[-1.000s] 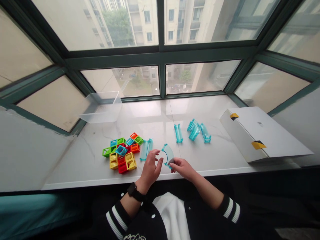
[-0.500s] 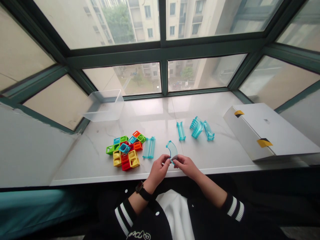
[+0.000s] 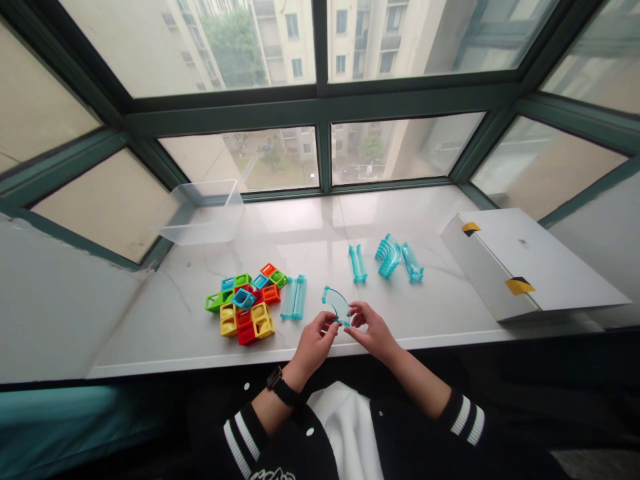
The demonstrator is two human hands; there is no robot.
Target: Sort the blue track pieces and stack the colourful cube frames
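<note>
Both my hands pinch one curved clear-blue track piece (image 3: 336,302) at its near end, just above the white marble sill (image 3: 300,233). My left hand (image 3: 314,345), with a black watch on the wrist, grips it from the left with closed fingers. My right hand (image 3: 371,328) pinches it from the right. A straight blue track piece (image 3: 293,297) lies flat just left of my hands. A cluster of coloured square blocks (image 3: 245,305), red, yellow, green, orange and blue, sits further left.
Another straight blue piece (image 3: 357,263) and a stack of curved blue pieces (image 3: 397,259) lie behind my hands. A clear plastic bin (image 3: 205,213) stands at the back left. A white cardboard box (image 3: 525,263) lies at the right. Window frames enclose the sill.
My left hand has closed in from open beside the curved piece to pinching it. The piece has turned and its far end now points left. The view shifted slightly.
</note>
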